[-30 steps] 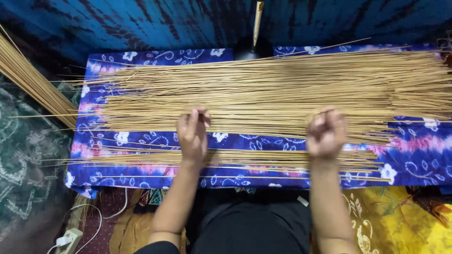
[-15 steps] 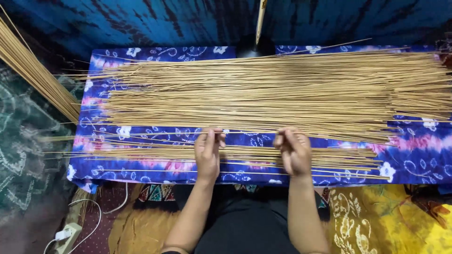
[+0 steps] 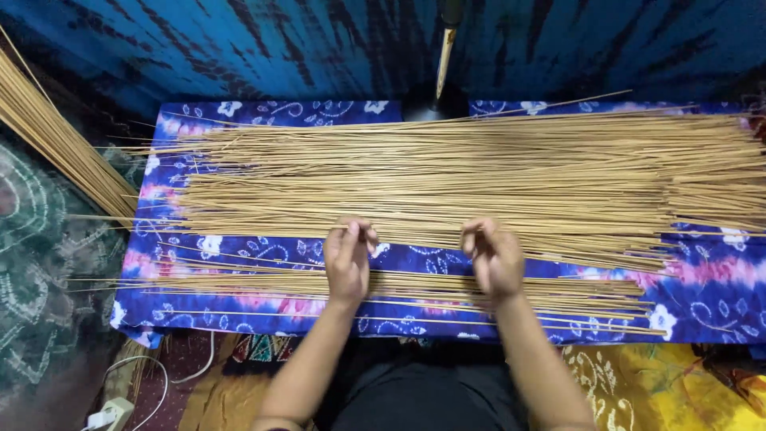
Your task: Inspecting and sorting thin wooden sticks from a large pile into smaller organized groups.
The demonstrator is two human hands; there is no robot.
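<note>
A wide pile of thin tan sticks [image 3: 479, 175] lies lengthwise across a table covered with a blue and purple flowered cloth [image 3: 263, 112]. Closer to me on the cloth is a smaller bundle of the same sticks [image 3: 239, 281]. My left hand [image 3: 347, 262] and my right hand [image 3: 495, 263] hover over that smaller bundle, palms down and fingers curled. Their fingertips pinch thin sticks at the near edge of the big pile. How many sticks each hand grips is too fine to see.
Another sheaf of sticks [image 3: 56, 144] leans at the left, off the table. A dark pole [image 3: 444, 56] stands behind the table against a blue patterned backdrop. A white power strip and cable [image 3: 112, 411] lie on the floor at lower left, and a yellow cloth [image 3: 654, 391] at lower right.
A second ago my hands were spread wide apart on the big pile's near edge. They then drew toward me and closer together, and now sit over the smaller bundle.
</note>
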